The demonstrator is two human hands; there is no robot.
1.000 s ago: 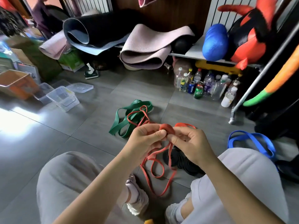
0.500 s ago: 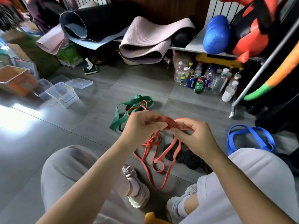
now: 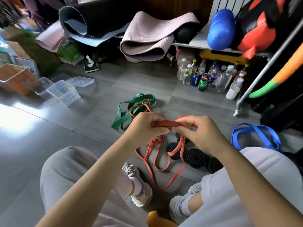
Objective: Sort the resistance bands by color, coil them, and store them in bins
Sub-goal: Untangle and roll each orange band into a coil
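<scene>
Your left hand [image 3: 146, 128] and right hand [image 3: 201, 133] pinch the held band [image 3: 165, 124] between them, and its loops hang to the floor between your feet. The loose band [image 3: 141, 97] lies behind it and the coiled bands [image 3: 196, 156] below your right hand. Another band [image 3: 255, 126] lies beside your right knee. The bins [image 3: 62, 89] stand far left and the bottles [image 3: 188, 74] behind at right.

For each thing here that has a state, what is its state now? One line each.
red band, uncoiled, held between both hands
left hand, pinches the red band
right hand, pinches the red band
green band, uncoiled, on the floor
blue band, uncoiled, on the floor
black bands, coiled, on the floor
clear bin, open, lid off
lid, on the floor
</scene>
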